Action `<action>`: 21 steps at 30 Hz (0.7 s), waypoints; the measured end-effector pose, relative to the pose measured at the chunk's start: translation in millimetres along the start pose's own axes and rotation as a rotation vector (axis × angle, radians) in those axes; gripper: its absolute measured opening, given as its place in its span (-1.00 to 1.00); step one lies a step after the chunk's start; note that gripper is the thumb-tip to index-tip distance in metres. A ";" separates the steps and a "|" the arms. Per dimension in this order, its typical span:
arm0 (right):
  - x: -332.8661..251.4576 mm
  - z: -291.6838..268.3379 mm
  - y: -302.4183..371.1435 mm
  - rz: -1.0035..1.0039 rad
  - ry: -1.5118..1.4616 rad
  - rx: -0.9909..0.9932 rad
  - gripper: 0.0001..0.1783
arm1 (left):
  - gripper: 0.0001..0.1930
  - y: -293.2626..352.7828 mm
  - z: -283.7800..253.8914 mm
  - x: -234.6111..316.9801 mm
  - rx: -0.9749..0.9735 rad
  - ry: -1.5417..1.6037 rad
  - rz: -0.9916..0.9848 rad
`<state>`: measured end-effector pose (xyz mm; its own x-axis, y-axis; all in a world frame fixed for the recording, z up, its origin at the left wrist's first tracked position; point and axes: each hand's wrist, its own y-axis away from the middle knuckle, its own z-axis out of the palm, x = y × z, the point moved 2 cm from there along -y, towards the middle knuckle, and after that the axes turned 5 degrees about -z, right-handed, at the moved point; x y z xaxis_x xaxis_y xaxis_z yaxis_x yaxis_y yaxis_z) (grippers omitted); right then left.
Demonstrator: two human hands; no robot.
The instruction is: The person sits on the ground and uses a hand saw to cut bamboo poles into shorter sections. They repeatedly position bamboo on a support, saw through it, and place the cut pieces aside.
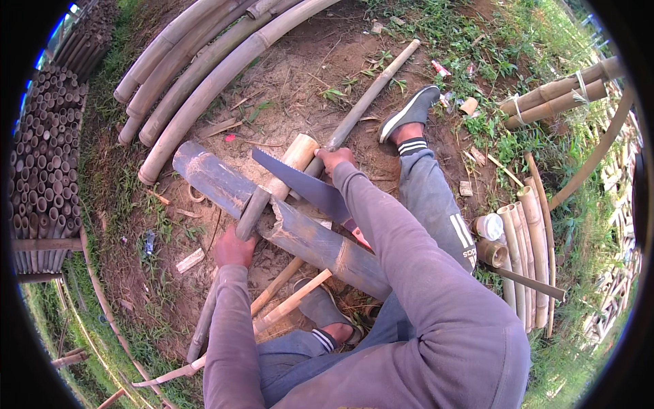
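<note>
A thick grey bamboo culm (317, 242) lies slanting in front of me, with a ragged notch cut in its upper side. My left hand (235, 247) is closed round the lower end of a short grey bamboo piece (253, 213), which crosses the culm at the notch. Farther off, my right hand (336, 159) grips a thin bamboo pole (371, 95) that points away to the upper right. Between my hands rests a handsaw (300, 183), its dark blade lying over a pale bamboo length (298, 153). Its red handle (360, 235) is partly hidden by my right forearm.
Long bamboo poles (204, 88) lie at the far left, beyond them a stack of cut bamboo (51, 157). Cut lengths (535, 252) stand at the right beside a white cup (489, 226). A machete-like blade (531, 283) juts out there. Thin bamboo sticks (293, 303) lie near my feet.
</note>
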<state>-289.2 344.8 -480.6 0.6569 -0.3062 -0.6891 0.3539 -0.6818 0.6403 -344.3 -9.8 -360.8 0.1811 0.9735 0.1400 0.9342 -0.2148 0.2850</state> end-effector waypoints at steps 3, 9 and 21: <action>1.4 5.5 0.6 -0.060 -0.475 0.128 -0.30 | -0.50 1.6 -1.2 0.4 0.003 -0.009 -0.001; -53.3 -39.1 14.1 -0.144 -0.945 0.081 -0.51 | -0.53 1.5 -3.3 0.7 0.020 0.012 -0.014; -187.0 -110.7 -46.5 -0.448 -0.930 -0.221 -0.57 | -0.50 -1.8 -3.4 -3.6 -0.012 0.010 -0.017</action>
<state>-354.8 507.4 -344.0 -0.2997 -0.5086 -0.8072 0.6129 -0.7510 0.2456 -347.6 -13.3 -358.6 0.1624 0.9761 0.1444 0.9332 -0.1995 0.2989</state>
